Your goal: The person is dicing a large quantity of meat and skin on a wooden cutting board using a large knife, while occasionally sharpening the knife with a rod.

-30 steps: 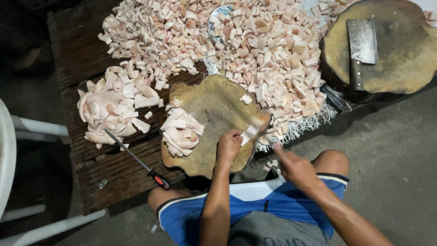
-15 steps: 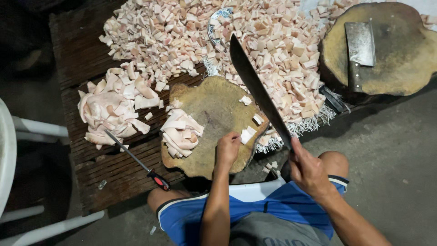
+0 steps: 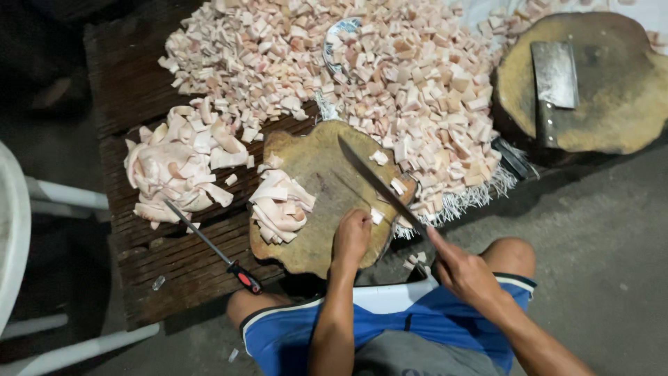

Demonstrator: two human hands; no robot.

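My left hand (image 3: 351,235) rests on the round wooden chopping block (image 3: 316,170), fingers curled over a small piece of pale meat (image 3: 376,216) at the block's right edge. My right hand (image 3: 463,271) grips the handle of a long dark knife (image 3: 376,182), whose blade lies low across the block and points up-left, right beside my left fingers. A stack of uncut meat strips (image 3: 278,203) lies on the block's left side. Cut cubes (image 3: 390,76) are heaped beyond the block.
Bigger slabs of meat (image 3: 177,163) lie at the left on the dark wooden table (image 3: 181,268), next to a sharpening steel with a red-black handle (image 3: 216,247). A second round block (image 3: 612,83) with a cleaver (image 3: 553,83) stands at the upper right. A white chair (image 3: 14,230) is at the left.
A second ago my right hand was low without the blade in sight; it then raised the knife high over the pile, and now the blade has come down onto the block beside my left hand.
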